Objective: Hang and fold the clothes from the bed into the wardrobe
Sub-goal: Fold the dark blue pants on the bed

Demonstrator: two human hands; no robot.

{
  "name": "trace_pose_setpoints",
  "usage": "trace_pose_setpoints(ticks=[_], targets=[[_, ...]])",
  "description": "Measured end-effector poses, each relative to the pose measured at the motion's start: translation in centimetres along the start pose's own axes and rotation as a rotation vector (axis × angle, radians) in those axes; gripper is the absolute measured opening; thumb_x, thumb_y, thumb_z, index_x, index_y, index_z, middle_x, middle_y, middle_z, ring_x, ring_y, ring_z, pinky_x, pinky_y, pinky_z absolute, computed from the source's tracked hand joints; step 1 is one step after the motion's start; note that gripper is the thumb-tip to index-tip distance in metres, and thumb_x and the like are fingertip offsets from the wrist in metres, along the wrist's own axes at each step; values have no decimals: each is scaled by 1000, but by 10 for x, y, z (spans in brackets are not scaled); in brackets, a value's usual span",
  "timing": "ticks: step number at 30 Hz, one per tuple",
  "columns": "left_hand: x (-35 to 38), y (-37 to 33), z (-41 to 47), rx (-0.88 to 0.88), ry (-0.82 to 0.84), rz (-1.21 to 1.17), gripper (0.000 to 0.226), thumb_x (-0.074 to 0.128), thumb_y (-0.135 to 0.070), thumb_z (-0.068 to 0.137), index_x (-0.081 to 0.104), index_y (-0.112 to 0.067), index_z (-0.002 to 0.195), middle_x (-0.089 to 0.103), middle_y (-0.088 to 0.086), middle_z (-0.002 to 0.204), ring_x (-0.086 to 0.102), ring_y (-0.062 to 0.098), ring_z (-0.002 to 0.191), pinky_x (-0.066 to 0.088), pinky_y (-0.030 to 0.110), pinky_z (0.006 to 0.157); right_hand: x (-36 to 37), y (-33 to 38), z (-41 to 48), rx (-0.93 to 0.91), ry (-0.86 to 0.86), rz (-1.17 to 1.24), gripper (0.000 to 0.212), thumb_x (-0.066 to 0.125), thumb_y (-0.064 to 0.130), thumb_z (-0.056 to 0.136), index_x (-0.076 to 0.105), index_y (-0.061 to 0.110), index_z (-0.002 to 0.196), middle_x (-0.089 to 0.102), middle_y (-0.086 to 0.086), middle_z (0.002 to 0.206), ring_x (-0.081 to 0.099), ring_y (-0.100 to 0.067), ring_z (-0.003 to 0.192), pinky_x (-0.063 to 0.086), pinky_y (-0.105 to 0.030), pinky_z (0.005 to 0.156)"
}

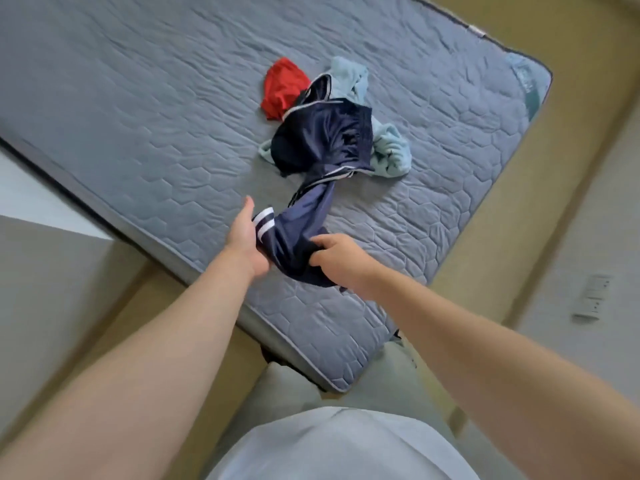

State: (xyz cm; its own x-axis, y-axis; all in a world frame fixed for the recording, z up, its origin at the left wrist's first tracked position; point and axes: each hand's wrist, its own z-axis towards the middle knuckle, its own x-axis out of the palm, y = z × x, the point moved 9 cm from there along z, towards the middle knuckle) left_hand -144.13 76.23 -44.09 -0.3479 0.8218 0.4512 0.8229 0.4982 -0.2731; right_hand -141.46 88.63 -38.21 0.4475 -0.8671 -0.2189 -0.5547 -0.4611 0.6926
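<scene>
A navy blue jacket [322,143] with white stripes lies crumpled in the middle of the grey quilted mattress [138,98], one sleeve stretched toward me. My right hand [334,254] is shut on the dark end of that sleeve near the mattress edge. My left hand [247,237] grips the same sleeve at its striped cuff, thumb up. A red garment [282,88] lies bunched just beyond the jacket. A light blue garment [389,148] lies partly under the jacket, showing behind it and to its right.
The mattress corner [332,382] points at my legs. Tan floor [485,220] runs along the right side and front of the bed. A white wall with a socket plate [592,296] stands at right. A pale wall surface [41,271] is at left.
</scene>
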Motion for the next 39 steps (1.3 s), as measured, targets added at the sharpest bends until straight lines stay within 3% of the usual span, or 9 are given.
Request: trace_pose_setpoints(ticks=[5,7,11,17,23,27,32,34,39], targets=[[38,0,-52,-43,79,270,45,33,-10,96,74,4,83,72,20,88,72,31,82,59,38,77,-11,6,-56,65,-31,220,17,53,3,74,56,15,63,47,-6,64,43,-22,62,34,-27,57],[48,-3,-71,-9,60,314,37,33,-8,93,67,3,80,67,16,80,66,27,76,55,34,78,-16,1,-68,118,-55,453,9,53,15,72,61,12,74,55,-8,73,49,-25,70,42,-30,64],[69,-22,-114,93,96,335,28,34,-2,85,54,-6,67,54,6,54,54,17,44,47,21,47,-10,-14,-72,293,-30,881,62,47,56,93,65,1,115,70,-19,112,69,-34,92,52,-47,97],[109,-45,-194,165,415,435,11,45,-12,52,54,-8,58,49,8,62,45,24,60,41,32,64,31,36,-67,288,189,1273,79,39,74,90,60,9,129,68,-16,122,68,-32,108,50,-42,92],[87,-72,-243,250,554,464,17,53,-23,54,52,-6,49,47,7,55,46,22,48,45,25,55,34,50,-60,344,-72,1067,28,54,23,94,64,6,113,68,-8,108,68,-28,96,54,-32,71],[33,-83,-232,236,351,530,46,73,-42,67,48,-9,46,43,9,48,45,24,46,37,31,54,14,53,-59,350,-311,1037,16,47,-3,91,59,6,97,64,-15,86,66,-31,73,57,-38,52],[-26,-99,-212,210,-45,683,24,65,-34,85,66,-11,76,62,6,70,59,22,64,46,33,66,11,90,-69,168,-315,994,32,44,-9,77,54,2,105,54,-14,85,56,-29,72,53,-37,73],[-23,-109,-208,290,-72,732,13,65,-19,87,67,-10,97,70,10,93,69,23,70,53,33,69,17,119,-78,58,-195,1034,45,48,-1,65,56,-2,109,57,-18,94,60,-35,83,50,-53,93],[24,-155,-227,806,-214,875,75,71,-6,76,39,-17,143,50,10,139,63,29,112,56,47,90,16,199,-121,-222,66,756,35,72,22,70,74,3,99,72,-18,102,69,-36,91,50,-47,94]])
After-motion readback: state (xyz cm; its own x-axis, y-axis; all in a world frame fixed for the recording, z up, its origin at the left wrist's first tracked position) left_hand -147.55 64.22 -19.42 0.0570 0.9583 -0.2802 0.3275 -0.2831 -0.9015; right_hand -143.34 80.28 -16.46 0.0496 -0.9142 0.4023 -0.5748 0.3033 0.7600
